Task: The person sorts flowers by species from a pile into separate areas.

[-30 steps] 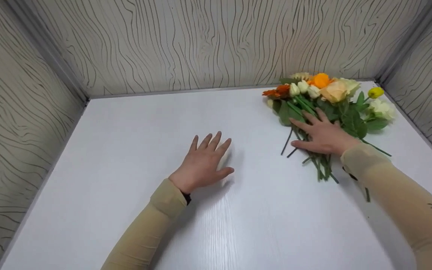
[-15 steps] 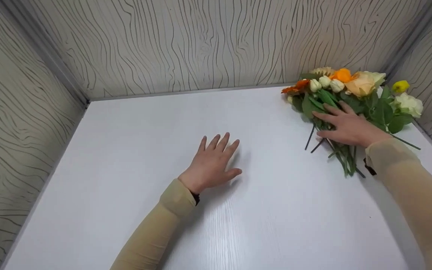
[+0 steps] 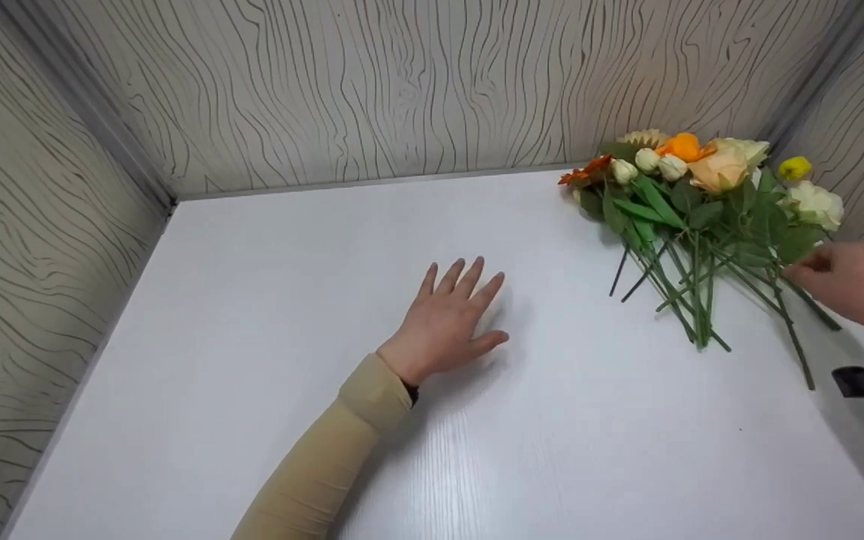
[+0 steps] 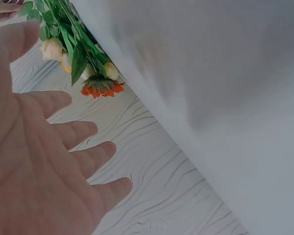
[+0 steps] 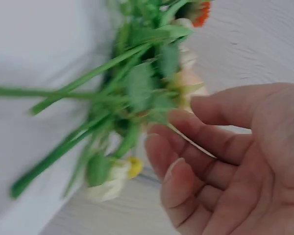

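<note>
Head view, showing white table (image 3: 289,300) and wavy-patterned walls (image 3: 402,90). Got left hand (image 3: 439,330) spread open, right hand (image 3: 856,289) loosely curled by flowers (image 3: 706,215).

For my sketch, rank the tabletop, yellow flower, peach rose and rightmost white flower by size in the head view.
1. Tabletop
2. Peach rose, rightmost white flower: too alike to rank
3. Yellow flower

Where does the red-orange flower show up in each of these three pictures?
Head: the red-orange flower is right of centre, in the upper part.
Left wrist: the red-orange flower is in the upper left.
Right wrist: the red-orange flower is near the top edge, right of centre.
Shared landmark: green leaves, visible in all three.
</note>
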`<action>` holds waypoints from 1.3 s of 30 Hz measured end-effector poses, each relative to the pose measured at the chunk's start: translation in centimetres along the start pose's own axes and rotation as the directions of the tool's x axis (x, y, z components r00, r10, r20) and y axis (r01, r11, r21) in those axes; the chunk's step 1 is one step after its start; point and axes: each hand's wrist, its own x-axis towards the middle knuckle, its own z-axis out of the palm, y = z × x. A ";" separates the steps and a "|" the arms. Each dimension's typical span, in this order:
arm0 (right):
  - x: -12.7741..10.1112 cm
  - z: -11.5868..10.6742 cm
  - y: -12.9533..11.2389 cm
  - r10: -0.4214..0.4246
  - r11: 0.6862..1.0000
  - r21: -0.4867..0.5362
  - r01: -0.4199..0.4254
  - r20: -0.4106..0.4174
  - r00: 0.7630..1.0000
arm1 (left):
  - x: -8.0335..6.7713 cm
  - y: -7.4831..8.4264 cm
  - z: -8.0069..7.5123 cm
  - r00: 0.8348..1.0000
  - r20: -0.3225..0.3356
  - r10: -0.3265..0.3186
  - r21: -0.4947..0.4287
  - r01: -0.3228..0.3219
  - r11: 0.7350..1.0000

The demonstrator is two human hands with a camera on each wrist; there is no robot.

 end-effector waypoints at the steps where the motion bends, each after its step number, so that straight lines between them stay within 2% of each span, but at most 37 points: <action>1: -0.3 0.4 0.8 0.023 1.000 0.003 -0.023 0.042 0.999 | 0.3 0.5 0.0 1.000 0.000 0.012 0.005 -0.012 1.000; 4: -0.9 1.5 2.2 0.072 0.997 0.019 -0.076 0.152 0.986 | 1.2 2.0 0.1 0.999 0.004 0.049 0.010 -0.049 0.999; 8: -1.1 2.6 2.8 0.082 0.994 0.057 -0.095 0.199 0.977 | 1.8 3.3 0.4 0.997 0.013 0.082 0.012 -0.083 0.997; 12: -1.2 2.7 2.8 0.072 0.993 0.084 -0.087 0.173 0.982 | 2.0 3.7 0.7 0.995 0.018 0.096 -0.004 -0.096 0.995; 16: -1.6 2.0 2.4 0.076 0.987 0.131 -0.091 0.119 0.990 | 2.1 3.4 0.6 0.995 0.018 0.095 -0.074 -0.093 0.993; 20: -1.6 1.9 0.2 0.051 0.979 0.194 -0.062 0.061 0.997 | 2.1 2.8 0.1 0.995 -0.058 0.083 -0.186 -0.092 0.978; 23: -1.4 2.5 -3.1 -0.009 0.963 0.271 -0.004 0.048 0.999 | 2.1 2.6 -0.3 0.989 -0.145 0.041 -0.334 -0.088 0.939; 25: -1.2 3.3 -6.1 -0.060 0.935 0.352 0.033 0.068 0.996 | 2.1 2.4 -0.5 0.983 -0.181 -0.014 -0.464 -0.073 0.883; 26: -1.1 3.9 -7.7 -0.095 0.914 0.402 0.055 0.078 0.992 | 2.1 2.2 -0.6 0.981 -0.189 -0.050 -0.539 -0.061 0.840; 28: -0.8 5.3 -11.2 -0.165 0.862 0.499 0.091 0.105 0.981 | 2.3 2.0 -0.7 0.973 -0.191 -0.127 -0.677 -0.037 0.735; 31: -0.4 7.9 -16.0 -0.278 0.791 0.593 0.149 0.132 0.951 | 2.8 1.4 -0.9 0.956 -0.180 -0.231 -0.829 -0.021 0.559; 34: -0.1 10.4 -19.8 -0.376 0.749 0.632 0.199 0.158 0.913 | 3.4 0.7 -0.7 0.935 -0.160 -0.316 -0.914 -0.020 0.404; 36: 0.0 11.6 -21.7 -0.421 0.724 0.654 0.220 0.165 0.892 | 3.5 0.2 -0.5 0.921 -0.141 -0.362 -0.949 -0.022 0.313; 39: 0.1 12.9 -23.5 -0.446 0.690 0.687 0.229 0.153 0.882 | 3.6 -0.5 -0.4 0.904 -0.100 -0.415 -0.986 -0.033 0.165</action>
